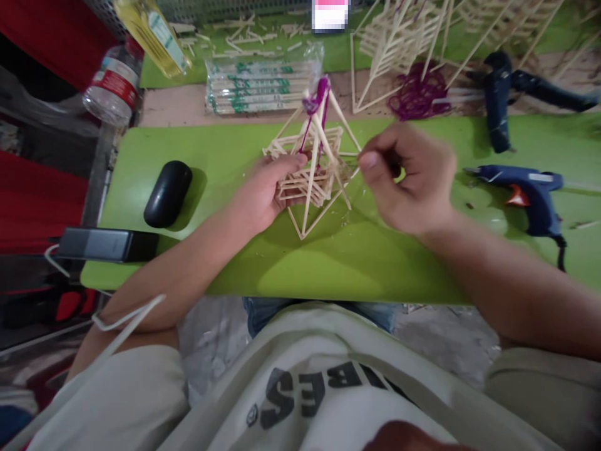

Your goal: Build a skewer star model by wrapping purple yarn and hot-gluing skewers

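Note:
A small frame of pale wooden sticks, shaped like a pyramid, stands over the green board in front of me. Purple yarn is wound at its peak and hangs down inside to a stack of crossed sticks. My left hand is closed around the left side of that stack, thumb on top. At the frame's right side, my right hand is pinched, thumb against forefinger. Whatever lies between those fingertips is too small to make out. A blue glue gun lies to the right of this hand.
A black mouse and a black box-shaped device sit at left. Behind are wrapped chopsticks, a yellow liquid bottle, a plastic bottle, purple yarn coils, more stick frames and a dark glue gun.

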Demonstrator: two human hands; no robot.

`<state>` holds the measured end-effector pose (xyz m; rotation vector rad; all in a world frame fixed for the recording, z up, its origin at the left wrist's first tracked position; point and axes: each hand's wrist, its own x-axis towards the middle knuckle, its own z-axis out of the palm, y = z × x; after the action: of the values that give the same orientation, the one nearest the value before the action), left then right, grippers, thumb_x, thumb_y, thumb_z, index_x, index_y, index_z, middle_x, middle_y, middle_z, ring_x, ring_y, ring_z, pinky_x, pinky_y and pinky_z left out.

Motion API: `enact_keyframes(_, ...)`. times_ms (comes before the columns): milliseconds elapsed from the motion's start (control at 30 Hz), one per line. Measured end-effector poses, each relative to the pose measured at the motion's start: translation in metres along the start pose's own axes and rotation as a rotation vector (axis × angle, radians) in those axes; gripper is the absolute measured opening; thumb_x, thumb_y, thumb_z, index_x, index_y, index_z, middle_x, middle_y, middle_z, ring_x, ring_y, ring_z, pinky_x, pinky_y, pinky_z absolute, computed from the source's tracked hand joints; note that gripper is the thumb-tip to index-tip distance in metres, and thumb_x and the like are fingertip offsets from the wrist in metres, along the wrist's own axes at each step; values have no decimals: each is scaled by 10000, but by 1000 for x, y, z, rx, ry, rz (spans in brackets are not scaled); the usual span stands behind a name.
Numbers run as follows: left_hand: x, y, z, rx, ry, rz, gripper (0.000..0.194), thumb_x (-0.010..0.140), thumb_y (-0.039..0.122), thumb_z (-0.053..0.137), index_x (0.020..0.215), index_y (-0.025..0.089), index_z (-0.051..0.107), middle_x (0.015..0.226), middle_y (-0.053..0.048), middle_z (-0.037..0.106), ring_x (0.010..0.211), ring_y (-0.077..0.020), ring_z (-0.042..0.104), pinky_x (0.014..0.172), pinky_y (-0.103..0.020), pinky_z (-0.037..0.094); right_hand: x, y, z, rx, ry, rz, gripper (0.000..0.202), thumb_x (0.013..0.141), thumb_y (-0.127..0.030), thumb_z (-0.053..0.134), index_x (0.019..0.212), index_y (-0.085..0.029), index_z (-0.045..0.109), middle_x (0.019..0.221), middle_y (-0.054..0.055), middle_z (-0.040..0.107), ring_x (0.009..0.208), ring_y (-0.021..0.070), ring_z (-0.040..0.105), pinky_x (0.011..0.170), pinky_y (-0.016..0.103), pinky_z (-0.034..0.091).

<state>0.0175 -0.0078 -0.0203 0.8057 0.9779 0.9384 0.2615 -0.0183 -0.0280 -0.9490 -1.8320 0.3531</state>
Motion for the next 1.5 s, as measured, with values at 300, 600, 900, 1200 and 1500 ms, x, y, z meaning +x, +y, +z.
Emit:
enact_keyframes(300, 0, 1, -2, 36, 20, 32, 204, 1062, 381, 858, 1103, 191, 796, 996, -68, 874, 1020, -250, 929, 795, -284, 748, -18, -11, 1, -171, -169, 18, 92, 1003, -322, 762, 951, -254, 795, 684, -21, 689, 605, 151, 593, 594, 328, 406)
enact_keyframes(600, 2, -5, -7, 40, 5, 55, 283, 1028, 482, 884, 1149, 236, 817, 1085, -87, 918, 1139, -303, 925, 823, -345, 763, -16, -27, -2, -2, -327, -11, 213, 1086, -271, 683, 878, -263, 722, 728, -33, 712, 581, 130, 552, 592, 336, 417)
enact_keyframes(900, 3, -15, -9, 54, -8, 50, 304, 1022, 543, 848, 1220, 313, 872, 1243, -32, 930, 1347, -324, 821, 984, -435, 717, -23, -15, -1, -95, -125, 64, 143, 1096, -358, 705, 966, -320, 751, 790, 20, 734, 630, 194, 575, 605, 430, 518)
enact_keyframes(1200, 9, -19, -11, 84, -47, 32, 209, 952, 570, 817, 1101, 459, 911, 1241, 15, 946, 1575, -428, 717, 1087, -593, 742, -13, 18, 1, -128, -72, -179, 401, 955, -297, 788, 1353, -339, 784, 1333, 150, 702, 1308, 392, 702, 1150, 671, 646)
enact_keyframes(1500, -3, -4, -3, 131, -25, 23, 237, 956, 554, 918, 1048, 336, 909, 1265, -83, 924, 1271, -346, 882, 940, -505, 771, -12, 22, 7, 115, -37, -59, 292, 1105, -568, 667, 1337, -416, 758, 1289, 104, 708, 1259, 358, 682, 1089, 633, 642)
